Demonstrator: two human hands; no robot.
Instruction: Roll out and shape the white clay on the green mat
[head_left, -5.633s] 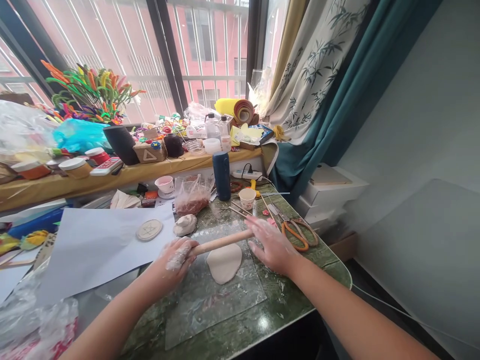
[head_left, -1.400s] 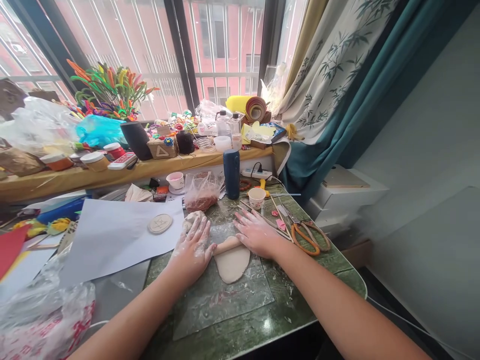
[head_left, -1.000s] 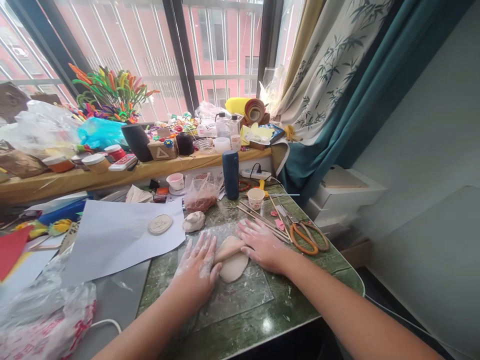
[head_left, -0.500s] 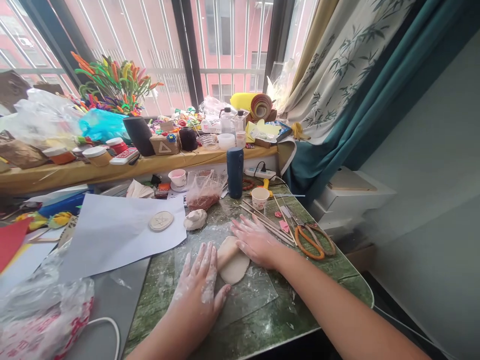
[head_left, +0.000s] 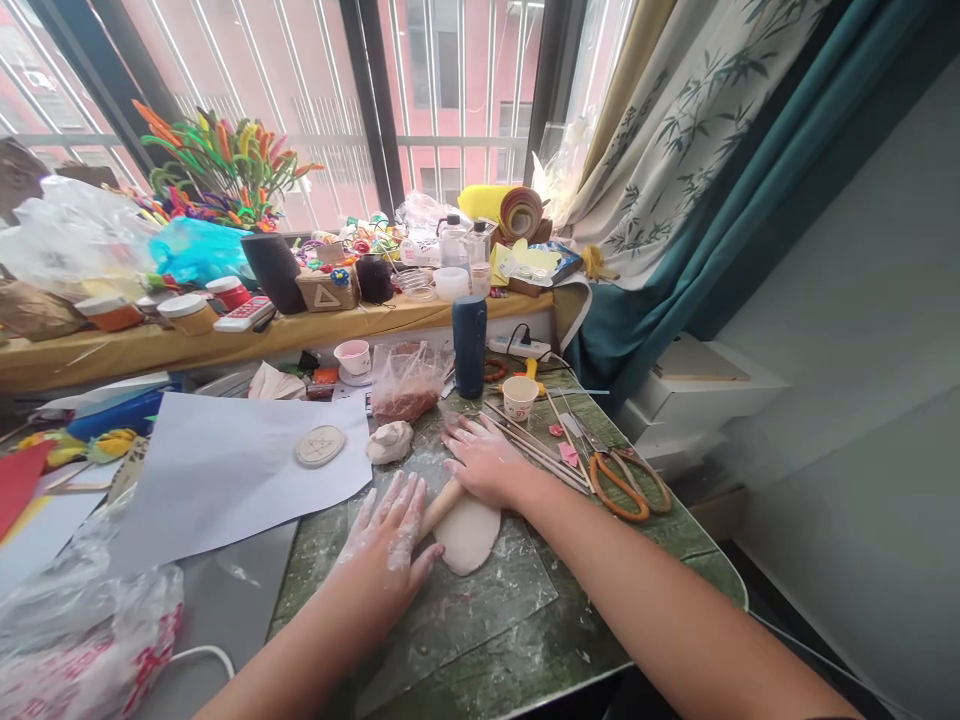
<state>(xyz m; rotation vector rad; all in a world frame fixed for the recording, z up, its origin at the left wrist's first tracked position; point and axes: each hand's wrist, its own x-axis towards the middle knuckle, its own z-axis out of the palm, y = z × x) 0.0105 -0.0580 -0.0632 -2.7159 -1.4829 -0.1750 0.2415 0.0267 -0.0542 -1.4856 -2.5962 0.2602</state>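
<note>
A flat oval of pale clay (head_left: 469,535) lies on a clear plastic sheet (head_left: 480,600) on the green table (head_left: 555,640). A wooden rolling pin (head_left: 437,503) lies slanted across the clay's far end. My left hand (head_left: 384,530), dusted white, rests flat on the pin's near-left end with fingers spread. My right hand (head_left: 484,462) lies flat over the pin's far-right end, fingers stretched forward. Both palms press on the pin and neither hand wraps round it.
A clay lump (head_left: 389,441) and a stamped clay disc (head_left: 320,446) on white paper (head_left: 225,470) lie to the left. Orange scissors (head_left: 619,480), wooden sticks (head_left: 536,445), a paper cup (head_left: 519,397), a blue bottle (head_left: 469,346) and a bagged brown mass (head_left: 405,385) crowd the back right.
Both hands have moved the pin forward over the clay. My right hand slid farther away and my left hand came back up beside the clay.
</note>
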